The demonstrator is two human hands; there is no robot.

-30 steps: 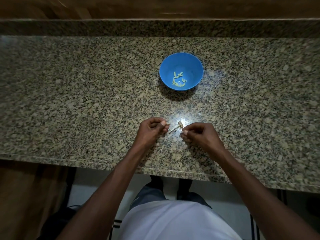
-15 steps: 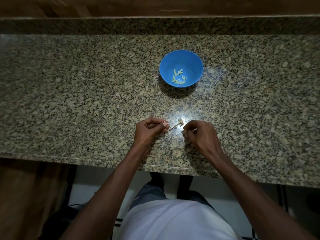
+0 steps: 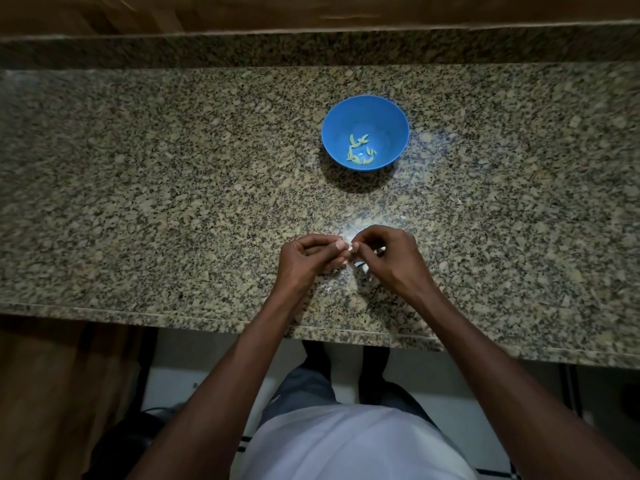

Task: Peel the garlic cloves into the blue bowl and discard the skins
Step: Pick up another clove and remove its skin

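Head view: left hand (image 3: 304,259) and right hand (image 3: 388,258) fingers curled, tips meeting, both pinching a small garlic clove (image 3: 350,248) just above granite counter (image 3: 173,202) near front edge | nothing between hands and bowl | blue bowl (image 3: 394,133) farther back, well apart, holds several peeled cloves (image 3: 360,150)

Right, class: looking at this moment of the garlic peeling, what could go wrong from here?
1. Both hands, left hand and right hand, pinch one tiny pale garlic clove; it could slip from the grip onto the speckled granite counter.
2. The round blue plastic bowl sits well beyond the hands, so the clove might drop on the way.
3. Dim lighting may hide stray skins.
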